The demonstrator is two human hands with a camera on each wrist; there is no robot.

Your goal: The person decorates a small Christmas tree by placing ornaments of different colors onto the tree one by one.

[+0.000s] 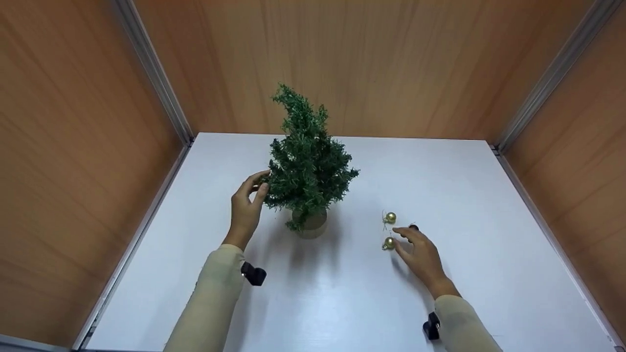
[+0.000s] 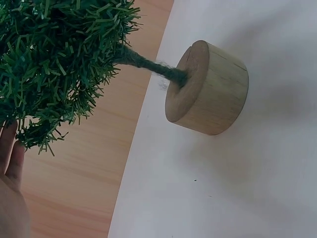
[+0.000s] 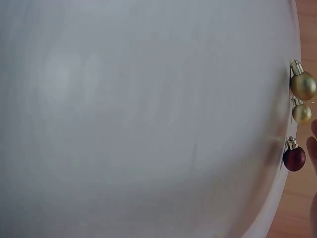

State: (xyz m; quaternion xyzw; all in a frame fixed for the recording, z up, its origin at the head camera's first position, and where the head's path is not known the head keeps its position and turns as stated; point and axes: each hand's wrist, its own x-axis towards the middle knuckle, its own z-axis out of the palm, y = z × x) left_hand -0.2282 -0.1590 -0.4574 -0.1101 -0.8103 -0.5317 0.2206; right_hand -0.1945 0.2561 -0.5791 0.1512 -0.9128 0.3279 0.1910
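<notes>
two gold baubles (image 1: 389, 243) lie just left of the right hand (image 1: 423, 256), its thumb and forefinger spread.

From the head, the right fingers (image 1: 410, 234) partly hide the dark red bauble (image 3: 294, 158); left wrist view crops the tree (image 2: 54, 59)

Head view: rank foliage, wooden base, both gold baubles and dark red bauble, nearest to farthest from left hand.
1. Foliage: at the left hand.
2. Wooden base: below the foliage.
3. Upper gold bauble and lower gold bauble: right of the base, too close to call.
4. Dark red bauble: farther right, partly behind the right hand.
</notes>
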